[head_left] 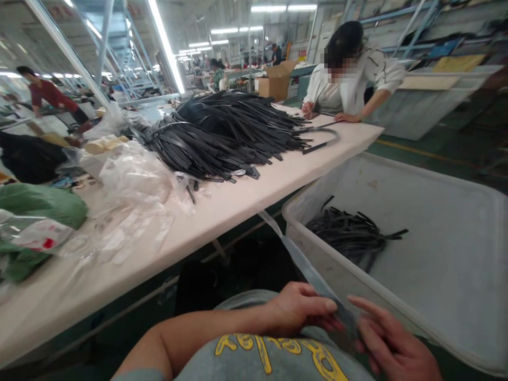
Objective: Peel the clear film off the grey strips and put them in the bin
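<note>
Our grey shirt (222, 368) fills bottom centre; just above, our left hand (298, 307) pinches a grey strip (305, 265); lower right, whether our right hand (392, 341) grips it we cannot tell.

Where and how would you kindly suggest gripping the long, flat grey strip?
Probably pinch the grey strip by its far stretch, from the cream-topped table side: it looks flat and uncovered there, whereas the left hand and right hand crowd its near part.
</note>
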`<state>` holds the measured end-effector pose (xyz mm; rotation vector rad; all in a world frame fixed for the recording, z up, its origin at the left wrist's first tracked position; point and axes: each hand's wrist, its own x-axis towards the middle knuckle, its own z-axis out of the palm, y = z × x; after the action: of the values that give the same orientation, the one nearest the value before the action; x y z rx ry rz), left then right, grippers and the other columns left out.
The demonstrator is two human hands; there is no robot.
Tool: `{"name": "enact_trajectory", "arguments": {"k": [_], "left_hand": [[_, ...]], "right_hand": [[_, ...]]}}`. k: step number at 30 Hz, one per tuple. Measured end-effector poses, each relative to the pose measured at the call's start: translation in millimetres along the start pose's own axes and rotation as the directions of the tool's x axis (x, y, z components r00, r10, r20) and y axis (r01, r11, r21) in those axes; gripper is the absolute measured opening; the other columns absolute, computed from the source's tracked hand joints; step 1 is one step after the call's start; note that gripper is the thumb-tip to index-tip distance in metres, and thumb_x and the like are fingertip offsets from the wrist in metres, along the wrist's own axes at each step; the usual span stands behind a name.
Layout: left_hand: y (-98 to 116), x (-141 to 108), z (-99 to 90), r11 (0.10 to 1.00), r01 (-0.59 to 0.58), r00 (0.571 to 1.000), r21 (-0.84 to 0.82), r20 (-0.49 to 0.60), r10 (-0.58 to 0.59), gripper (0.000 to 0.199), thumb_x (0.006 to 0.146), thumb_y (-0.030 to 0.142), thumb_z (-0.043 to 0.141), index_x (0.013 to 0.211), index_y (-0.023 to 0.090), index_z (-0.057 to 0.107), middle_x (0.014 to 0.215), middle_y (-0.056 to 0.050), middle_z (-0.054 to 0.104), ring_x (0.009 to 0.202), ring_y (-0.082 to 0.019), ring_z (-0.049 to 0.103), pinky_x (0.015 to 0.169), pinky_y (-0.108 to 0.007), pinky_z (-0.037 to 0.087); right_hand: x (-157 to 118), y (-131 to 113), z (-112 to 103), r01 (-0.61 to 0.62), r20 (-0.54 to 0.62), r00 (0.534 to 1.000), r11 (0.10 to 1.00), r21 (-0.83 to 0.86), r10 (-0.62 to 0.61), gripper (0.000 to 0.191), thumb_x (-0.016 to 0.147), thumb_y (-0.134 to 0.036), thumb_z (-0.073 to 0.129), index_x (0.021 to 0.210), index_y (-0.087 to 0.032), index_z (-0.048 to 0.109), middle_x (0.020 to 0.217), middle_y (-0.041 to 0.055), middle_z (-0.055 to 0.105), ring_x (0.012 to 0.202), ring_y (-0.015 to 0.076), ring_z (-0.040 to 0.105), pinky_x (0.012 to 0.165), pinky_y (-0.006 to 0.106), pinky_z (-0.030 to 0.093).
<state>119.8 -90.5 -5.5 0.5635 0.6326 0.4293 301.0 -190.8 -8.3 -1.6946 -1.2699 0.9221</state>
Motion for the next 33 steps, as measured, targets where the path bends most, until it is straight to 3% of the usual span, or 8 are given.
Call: {"name": "enact_trajectory", "arguments": {"k": [4, 7, 11, 17, 22, 25, 29, 33], "left_hand": [[13, -13, -27.2, 0.991, -0.127, 0.972, -0.052, -0.205, 0.114, 0.035, 0.062, 0.036, 0.084, 0.082, 0.01, 0.071, 0.073, -0.006, 0.07, 0.065, -0.013, 0.063, 0.065, -0.023, 0.046], [23, -32, -56.5, 0.958, -0.275, 0.901, -0.076, -0.369, 0.229, 0.029, 0.068, 0.034, 0.082, 0.081, 0.012, 0.068, 0.075, -0.005, 0.071, 0.066, -0.012, 0.064, 0.065, -0.023, 0.047], [21, -56, -85.2, 0.932, -0.323, 0.832, -0.165, -0.518, 0.196, 0.025, 0.07, 0.031, 0.081, 0.08, 0.013, 0.066, 0.073, -0.004, 0.071, 0.065, -0.012, 0.064, 0.063, -0.022, 0.047], [15, -64, -88.2, 0.926, -0.326, 0.838, -0.193, -0.513, 0.188, 0.029, 0.068, 0.029, 0.082, 0.085, 0.011, 0.068, 0.075, -0.005, 0.072, 0.065, -0.012, 0.065, 0.063, -0.021, 0.048], [20, -71, -99.8, 0.888, -0.399, 0.769, -0.23, -0.611, 0.187, 0.026, 0.067, 0.028, 0.082, 0.078, 0.012, 0.065, 0.069, -0.004, 0.07, 0.063, -0.011, 0.065, 0.059, -0.019, 0.049], [17, -72, -103.8, 0.893, -0.35, 0.81, -0.283, -0.57, 0.137, 0.025, 0.068, 0.027, 0.082, 0.078, 0.012, 0.064, 0.07, -0.005, 0.07, 0.062, -0.011, 0.065, 0.058, -0.019, 0.049], [15, -70, -105.6, 0.897, -0.331, 0.844, -0.293, -0.517, 0.143, 0.024, 0.068, 0.024, 0.081, 0.082, 0.011, 0.066, 0.074, -0.006, 0.071, 0.064, -0.012, 0.067, 0.059, -0.02, 0.05], [23, -72, -120.2, 0.859, -0.392, 0.787, -0.33, -0.604, 0.127, 0.014, 0.075, 0.022, 0.075, 0.078, 0.012, 0.065, 0.068, -0.004, 0.069, 0.059, -0.011, 0.065, 0.055, -0.018, 0.049]], "right_hand": [[34, -30, 35, 0.117, 0.139, 0.984, 0.993, -0.03, -0.112, 0.041, 0.093, -0.044, 0.047, 0.126, -0.022, 0.055, 0.062, -0.0035, 0.062, 0.04, 0.0102, 0.051, 0.044, 0.022, 0.045], [45, -45, 42, 0.198, 0.344, 0.926, 0.977, -0.081, -0.159, 0.042, 0.094, -0.037, 0.046, 0.132, -0.02, 0.051, 0.065, -0.0032, 0.063, 0.044, 0.0105, 0.052, 0.046, 0.023, 0.043], [58, -56, 55, 0.259, 0.519, 0.842, 0.954, -0.152, -0.146, 0.04, 0.095, -0.03, 0.044, 0.134, -0.022, 0.049, 0.065, -0.0037, 0.064, 0.051, 0.0116, 0.056, 0.052, 0.024, 0.042], [82, -68, 106, 0.305, 0.604, 0.779, 0.943, -0.132, -0.168, 0.039, 0.094, -0.026, 0.044, 0.132, -0.021, 0.049, 0.071, -0.0027, 0.066, 0.051, 0.012, 0.057, 0.056, 0.025, 0.043], [84, -75, 92, 0.309, 0.622, 0.77, 0.936, -0.168, -0.142, 0.047, 0.094, -0.032, 0.045, 0.14, -0.022, 0.04, 0.073, -0.003, 0.067, 0.05, 0.012, 0.056, 0.051, 0.024, 0.043], [88, -76, 98, 0.322, 0.64, 0.759, 0.922, -0.212, -0.118, 0.043, 0.095, -0.033, 0.043, 0.137, -0.023, 0.045, 0.072, -0.003, 0.066, 0.047, 0.0116, 0.054, 0.051, 0.024, 0.043], [98, -78, 135, 0.345, 0.647, 0.747, 0.921, -0.181, -0.153, 0.042, 0.094, -0.032, 0.043, 0.134, -0.019, 0.05, 0.071, -0.0013, 0.065, 0.048, 0.0121, 0.055, 0.053, 0.025, 0.045], [106, -87, 125, 0.253, 0.764, 0.635, 0.965, -0.065, -0.115, 0.038, 0.09, -0.033, 0.053, 0.126, -0.024, 0.057, 0.088, 0.0009, 0.068, 0.055, 0.0111, 0.057, 0.058, 0.024, 0.048]]}}
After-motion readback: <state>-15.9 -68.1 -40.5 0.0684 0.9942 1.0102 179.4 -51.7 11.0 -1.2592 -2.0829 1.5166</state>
